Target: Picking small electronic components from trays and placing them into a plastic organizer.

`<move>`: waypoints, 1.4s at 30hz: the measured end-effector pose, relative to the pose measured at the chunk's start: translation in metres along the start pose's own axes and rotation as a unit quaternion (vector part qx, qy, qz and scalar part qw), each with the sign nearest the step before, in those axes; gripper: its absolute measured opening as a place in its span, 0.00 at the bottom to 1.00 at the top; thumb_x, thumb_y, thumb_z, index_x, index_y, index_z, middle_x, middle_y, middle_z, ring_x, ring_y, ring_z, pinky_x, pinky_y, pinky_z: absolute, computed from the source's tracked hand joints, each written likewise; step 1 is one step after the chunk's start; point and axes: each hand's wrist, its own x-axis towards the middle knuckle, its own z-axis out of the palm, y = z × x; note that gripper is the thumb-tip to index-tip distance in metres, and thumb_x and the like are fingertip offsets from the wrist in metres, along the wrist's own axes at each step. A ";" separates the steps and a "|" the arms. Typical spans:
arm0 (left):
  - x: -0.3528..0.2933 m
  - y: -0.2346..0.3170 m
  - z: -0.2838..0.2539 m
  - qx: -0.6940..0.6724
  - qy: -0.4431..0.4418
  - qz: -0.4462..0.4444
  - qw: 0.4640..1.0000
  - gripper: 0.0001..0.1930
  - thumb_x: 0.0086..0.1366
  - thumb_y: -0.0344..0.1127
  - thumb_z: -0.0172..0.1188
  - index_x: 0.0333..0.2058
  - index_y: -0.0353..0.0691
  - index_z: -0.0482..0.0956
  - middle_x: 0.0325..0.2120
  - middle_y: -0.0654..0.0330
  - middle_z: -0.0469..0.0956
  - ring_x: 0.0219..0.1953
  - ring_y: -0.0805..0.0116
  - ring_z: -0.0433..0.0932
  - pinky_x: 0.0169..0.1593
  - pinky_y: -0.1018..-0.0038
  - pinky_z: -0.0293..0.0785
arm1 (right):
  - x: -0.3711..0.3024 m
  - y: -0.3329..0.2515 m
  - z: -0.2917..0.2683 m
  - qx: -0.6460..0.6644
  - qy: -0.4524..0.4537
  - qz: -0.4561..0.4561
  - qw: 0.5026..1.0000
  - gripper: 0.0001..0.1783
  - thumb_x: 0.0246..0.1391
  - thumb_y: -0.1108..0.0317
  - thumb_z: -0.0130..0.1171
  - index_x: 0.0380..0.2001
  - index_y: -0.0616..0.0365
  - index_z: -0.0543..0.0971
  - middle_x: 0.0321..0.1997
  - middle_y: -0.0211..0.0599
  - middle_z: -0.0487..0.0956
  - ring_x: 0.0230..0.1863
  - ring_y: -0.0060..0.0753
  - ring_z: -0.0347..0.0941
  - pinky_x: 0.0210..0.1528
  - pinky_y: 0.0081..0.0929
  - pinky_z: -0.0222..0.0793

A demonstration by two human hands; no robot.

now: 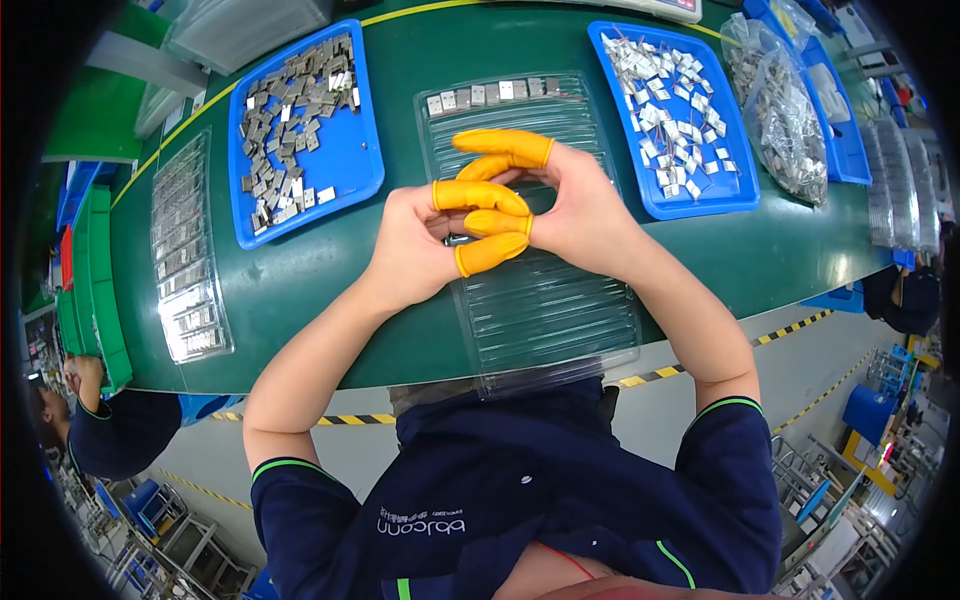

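Note:
My left hand [418, 240] and my right hand [580, 205] meet over a clear plastic slotted tray [560, 310]. Yellow finger cots cover the thumb and some fingers of each hand. The fingers of both are bent and pressed together; anything between them is hidden or too small to name. At the tray's far end lies a row of small metal connector pieces [492, 93]. Further left, a blue tray [350, 185] holds many loose metal connector pieces [285, 125]. To the right, another blue tray [700, 207] contains small white connectors [660, 100] with thin wires.
A filled clear tray [185, 260] lies at the left on the green table [300, 310]. Clear bags of parts [785, 130] sit beside the right blue tray. Green bins [95, 290] stand at the far left, near another person's hand [85, 375]. Stacked clear trays [905, 190] are far right.

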 end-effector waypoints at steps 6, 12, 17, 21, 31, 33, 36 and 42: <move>0.000 -0.002 0.002 0.016 0.010 0.018 1.000 0.14 0.49 0.23 0.64 0.37 0.32 0.76 0.34 0.59 0.77 0.35 0.72 0.77 0.43 0.76 0.73 | 0.000 -0.001 -0.004 -0.002 0.018 -0.022 1.000 0.31 0.32 0.78 0.61 0.47 0.56 0.72 0.37 0.35 0.77 0.38 0.31 0.74 0.45 0.26 0.68; 0.010 0.006 0.003 0.370 0.028 0.251 0.894 0.11 0.47 0.23 0.61 0.32 0.38 0.78 0.31 0.59 0.79 0.33 0.64 0.79 0.37 0.75 0.75 | 0.002 -0.018 -0.038 -0.364 0.034 -0.222 0.904 0.25 0.36 0.68 0.64 0.43 0.52 0.74 0.35 0.37 0.76 0.37 0.38 0.73 0.40 0.29 0.69; 0.022 0.018 -0.031 0.533 0.189 0.283 0.775 0.11 0.47 0.22 0.59 0.32 0.41 0.77 0.35 0.58 0.78 0.37 0.61 0.77 0.41 0.72 0.73 | -0.010 -0.027 -0.091 -0.492 0.096 0.087 0.861 0.18 0.41 0.69 0.60 0.40 0.54 0.76 0.36 0.42 0.75 0.39 0.44 0.72 0.40 0.34 0.68; 0.024 0.031 -0.076 0.634 0.334 0.153 0.681 0.12 0.49 0.29 0.61 0.35 0.41 0.79 0.34 0.56 0.76 0.38 0.58 0.73 0.43 0.68 0.69 | -0.026 0.001 -0.110 -0.586 0.147 0.074 0.793 0.16 0.42 0.76 0.56 0.39 0.57 0.76 0.35 0.47 0.75 0.34 0.46 0.73 0.37 0.36 0.68; 0.022 0.029 -0.103 0.560 0.354 0.046 0.748 0.11 0.49 0.32 0.63 0.32 0.36 0.80 0.28 0.52 0.76 0.35 0.56 0.73 0.41 0.66 0.68 | -0.019 0.012 -0.108 -0.515 0.210 0.148 0.818 0.08 0.42 0.78 0.56 0.30 0.65 0.78 0.32 0.50 0.76 0.34 0.47 0.73 0.39 0.36 0.68; 0.024 0.022 -0.106 0.585 0.340 0.046 0.735 0.10 0.48 0.32 0.63 0.30 0.35 0.80 0.27 0.51 0.76 0.34 0.56 0.73 0.40 0.66 0.69 | -0.021 0.016 -0.113 -0.485 0.232 0.152 0.830 0.06 0.42 0.77 0.56 0.28 0.64 0.79 0.32 0.48 0.78 0.33 0.46 0.74 0.38 0.34 0.69; 0.029 0.025 -0.109 0.628 0.311 0.028 0.713 0.09 0.47 0.31 0.63 0.27 0.31 0.79 0.25 0.50 0.75 0.32 0.56 0.74 0.38 0.66 0.70 | -0.017 0.009 -0.109 -0.464 0.273 0.149 0.829 0.10 0.42 0.76 0.58 0.32 0.61 0.79 0.32 0.46 0.78 0.34 0.44 0.75 0.37 0.33 0.69; 0.033 0.027 -0.108 0.595 0.267 -0.035 0.758 0.12 0.45 0.31 0.65 0.23 0.28 0.76 0.23 0.49 0.73 0.27 0.56 0.74 0.33 0.67 0.70 | -0.011 0.016 -0.114 -0.389 0.385 0.087 0.833 0.18 0.42 0.73 0.61 0.41 0.53 0.76 0.30 0.39 0.79 0.31 0.33 0.76 0.35 0.27 0.70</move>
